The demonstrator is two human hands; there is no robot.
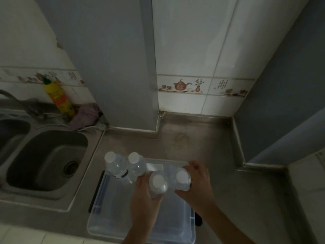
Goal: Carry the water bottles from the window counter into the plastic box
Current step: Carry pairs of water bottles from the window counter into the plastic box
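A clear rectangular plastic box sits on a grey countertop, just right of a steel sink. Over the box, the left hand wraps around a clear water bottle with a white cap, and the right hand grips a second white-capped bottle just beside it. Two more white-capped bottles stand upright in the box's far left corner. A yellow detergent bottle stands behind the sink.

Both hands grip water bottles — over the plastic box.
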